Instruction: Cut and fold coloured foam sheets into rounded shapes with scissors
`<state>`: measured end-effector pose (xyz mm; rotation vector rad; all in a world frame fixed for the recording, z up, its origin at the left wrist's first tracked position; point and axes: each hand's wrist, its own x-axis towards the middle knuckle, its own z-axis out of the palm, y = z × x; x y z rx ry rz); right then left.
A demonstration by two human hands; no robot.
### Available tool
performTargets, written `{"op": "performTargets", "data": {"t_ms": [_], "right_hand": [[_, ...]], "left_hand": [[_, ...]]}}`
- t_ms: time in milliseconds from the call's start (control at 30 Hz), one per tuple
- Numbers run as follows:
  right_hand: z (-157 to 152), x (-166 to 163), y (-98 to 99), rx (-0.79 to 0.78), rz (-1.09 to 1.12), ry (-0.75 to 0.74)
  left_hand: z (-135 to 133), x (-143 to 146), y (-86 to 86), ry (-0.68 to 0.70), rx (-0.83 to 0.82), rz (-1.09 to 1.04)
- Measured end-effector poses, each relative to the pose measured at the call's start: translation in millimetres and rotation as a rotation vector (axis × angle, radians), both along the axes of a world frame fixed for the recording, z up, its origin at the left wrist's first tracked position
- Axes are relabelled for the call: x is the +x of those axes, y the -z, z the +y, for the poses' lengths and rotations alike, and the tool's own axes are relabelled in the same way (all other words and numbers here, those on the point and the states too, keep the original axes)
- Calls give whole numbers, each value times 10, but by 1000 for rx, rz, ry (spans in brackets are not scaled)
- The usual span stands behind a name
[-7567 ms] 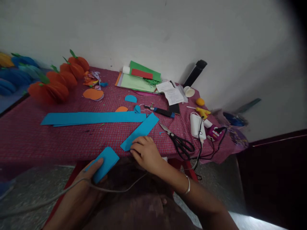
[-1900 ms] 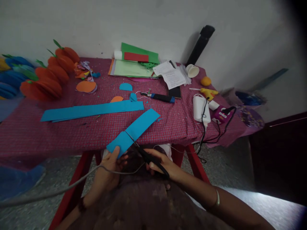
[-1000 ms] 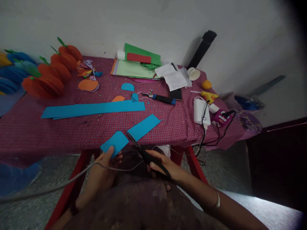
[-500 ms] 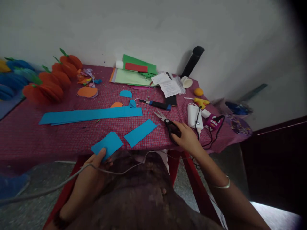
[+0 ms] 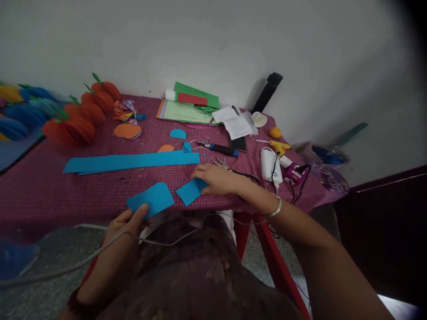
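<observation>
My left hand (image 5: 133, 220) pinches a blue paper piece (image 5: 151, 199) with one rounded corner, thumb on top, at the table's front edge. To its right, a second blue paper piece (image 5: 189, 192) lies on the cloth. My right hand (image 5: 216, 178) reaches over this piece's right end, fingers and thumb curled about it; that end is hidden. Black-handled scissors (image 5: 220, 162) lie just behind the right hand, their handles partly covered by it. Long blue paper strips (image 5: 133, 162) stretch across the table further left.
Orange paper pumpkins (image 5: 71, 131) stand at the left. Behind are an orange cutout (image 5: 126, 130), coloured sheets (image 5: 182, 112), a written paper (image 5: 235, 122) and a cutter (image 5: 223, 149). At the right are a yellow glue gun (image 5: 279, 146), a white power bank (image 5: 271, 165) and cables. A cord crosses my left wrist.
My right hand has let go of the scissors and moved left onto the second blue paper piece. The left hand keeps its blue piece. The view has shifted slightly.
</observation>
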<state>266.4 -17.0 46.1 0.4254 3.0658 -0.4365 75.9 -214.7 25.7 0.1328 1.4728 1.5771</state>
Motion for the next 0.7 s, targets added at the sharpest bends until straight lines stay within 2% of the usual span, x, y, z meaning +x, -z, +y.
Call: {"op": "performTargets", "data": {"t_ms": [100, 233, 367, 567, 633, 700], "right_hand": [[96, -223, -2, 50, -152, -40], [98, -335, -66, 103, -295, -14], [85, -352, -86, 36, -393, -22], [181, -166, -168, -75, -290, 13], [211, -112, -246, -112, -221, 22], [191, -119, -300, -234, -100, -11]], "left_hand": [[17, -65, 92, -24, 8, 95], [30, -137, 264, -7, 33, 151], [43, -181, 385, 60, 17, 181], [67, -123, 377, 62, -21, 241], [53, -65, 337, 111, -67, 284], [32, 1, 291, 190, -105, 339]]}}
